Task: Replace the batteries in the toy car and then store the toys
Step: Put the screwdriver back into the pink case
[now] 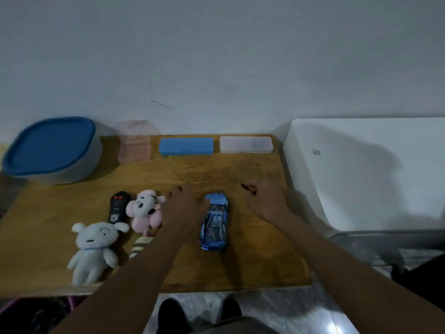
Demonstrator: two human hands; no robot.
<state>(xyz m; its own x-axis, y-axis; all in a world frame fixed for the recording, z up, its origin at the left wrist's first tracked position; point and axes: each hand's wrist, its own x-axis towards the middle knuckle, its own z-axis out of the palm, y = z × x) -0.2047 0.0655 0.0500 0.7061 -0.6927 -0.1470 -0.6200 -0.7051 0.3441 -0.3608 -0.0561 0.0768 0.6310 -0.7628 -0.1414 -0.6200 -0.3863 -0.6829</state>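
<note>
toy car (pixel 214 222): blue, on the wooden surface (pixel 252 261) between the hands, far end just beside the left thumb.
left hand (pixel 184 208): released, fingers relaxed, palm down.
right hand (pixel 266 201): pinching a small dark tool (pixel 246 186), too blurred to identify.

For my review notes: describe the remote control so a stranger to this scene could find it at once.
Look at the near-left part of the wooden table. The remote control lies between the white plush and the pink plush, its near end hidden behind the white one's head. It alone is black and hard, with red buttons at its far end.
</note>
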